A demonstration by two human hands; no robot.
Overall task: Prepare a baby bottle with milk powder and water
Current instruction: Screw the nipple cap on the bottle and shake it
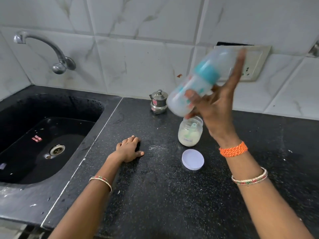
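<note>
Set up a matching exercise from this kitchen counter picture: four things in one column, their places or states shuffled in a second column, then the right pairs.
Things:
1. baby bottle
2. powder jar
3. white lid
4. left hand

Places or states:
A. lying flat on the counter, off its container
B. held tilted in the air by the right hand
C. resting palm down on the counter
D. standing open, scoop inside

Pairs: 1-B, 2-D, 3-A, 4-C

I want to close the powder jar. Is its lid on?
No, the jar stands open, and its white lid lies on the counter in front of it.
</note>
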